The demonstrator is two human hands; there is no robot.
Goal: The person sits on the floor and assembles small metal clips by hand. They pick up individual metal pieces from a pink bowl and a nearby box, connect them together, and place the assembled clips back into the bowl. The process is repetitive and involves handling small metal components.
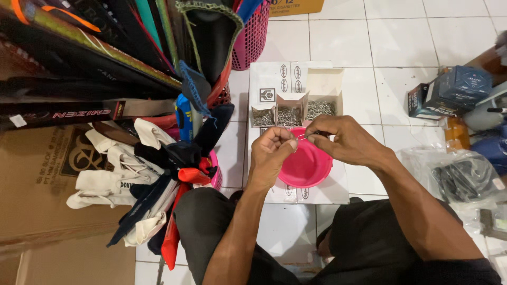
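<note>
Pink bowl (305,168) sits on the white floor tiles, just under both hands. Left hand (272,150) and right hand (343,138) pinch one thin metal pin (302,136) between closed fingertips; better keep it over the bowl. Farther, open boxes of pins (293,113) stand.

Pink basket (252,37), dark boxes (457,92), cardboard carton (37,184), rackets (95,47).

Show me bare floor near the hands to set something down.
Bare white tiles lie right of the small cardboard boxes of metal pieces, before the dark boxes. Crowded: left, by the hanging fabric bundle; the round pink plastic bowl under both hands.
</note>
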